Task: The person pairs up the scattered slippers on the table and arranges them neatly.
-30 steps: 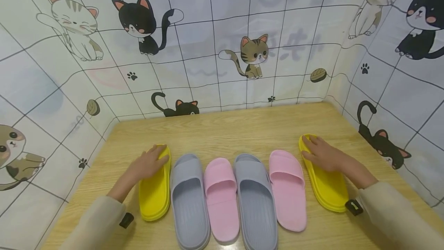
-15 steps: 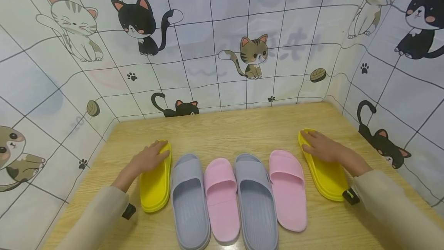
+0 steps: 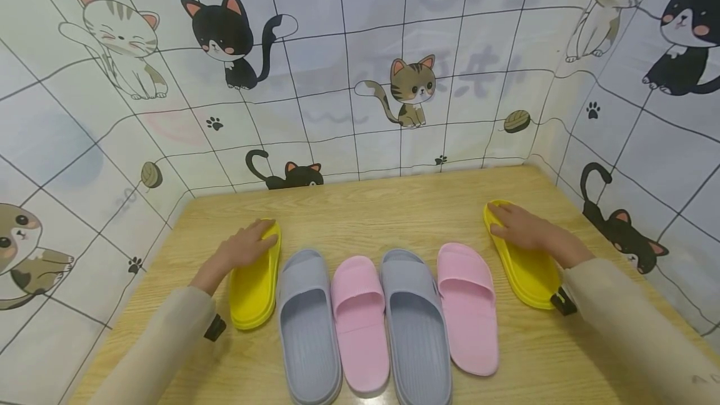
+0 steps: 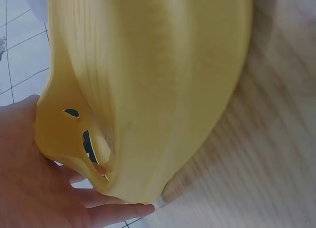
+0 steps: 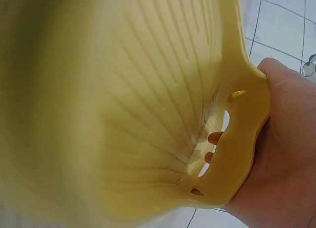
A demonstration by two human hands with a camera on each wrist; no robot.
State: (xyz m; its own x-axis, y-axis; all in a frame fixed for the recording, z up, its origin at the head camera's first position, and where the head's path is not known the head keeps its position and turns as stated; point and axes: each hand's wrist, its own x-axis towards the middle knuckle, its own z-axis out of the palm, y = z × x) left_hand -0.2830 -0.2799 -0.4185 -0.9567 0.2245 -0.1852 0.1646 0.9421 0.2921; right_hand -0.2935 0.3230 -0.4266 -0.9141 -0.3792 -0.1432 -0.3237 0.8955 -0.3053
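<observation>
Six slippers lie in a row on a wooden table (image 3: 365,211). My left hand (image 3: 244,247) grips the strap of the leftmost yellow slipper (image 3: 253,289); in the left wrist view that slipper (image 4: 148,90) fills the frame and my left hand (image 4: 29,188) wraps its strap. My right hand (image 3: 523,230) holds the strap of the rightmost yellow slipper (image 3: 529,274). The right wrist view shows this slipper (image 5: 123,114) close up, with my right hand (image 5: 286,154) over its strap and fingertips (image 5: 213,138) showing through the toe opening.
Between the yellow pair lie two grey slippers (image 3: 306,324) (image 3: 413,324) and two pink slippers (image 3: 360,324) (image 3: 467,305), side by side. Cat-patterned sheets (image 3: 337,80) wall the table at the back and both sides. Bare wood shows behind the row.
Both hands have slid the yellow slippers away from me, toward the back wall. The grey and pink slippers have not moved.
</observation>
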